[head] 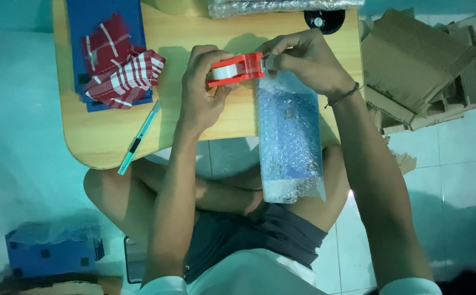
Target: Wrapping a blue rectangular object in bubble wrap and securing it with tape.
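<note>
— What lies at far left?
— A red plaid cloth [122, 68] on a blue board [107, 22], a teal utility knife [139, 136] beside, on the wooden table [85, 131].
— And the hands?
— Left hand [205, 90] clasps the red tape dispenser [237, 70]; right hand [306, 57] pinches the top of the bubble-wrapped parcel [290, 136], which runs from table edge to lap.

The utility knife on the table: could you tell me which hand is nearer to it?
Left. The left hand grips the tape dispenser beside the utility knife; the right hand is farther, beyond the dispenser.
</note>
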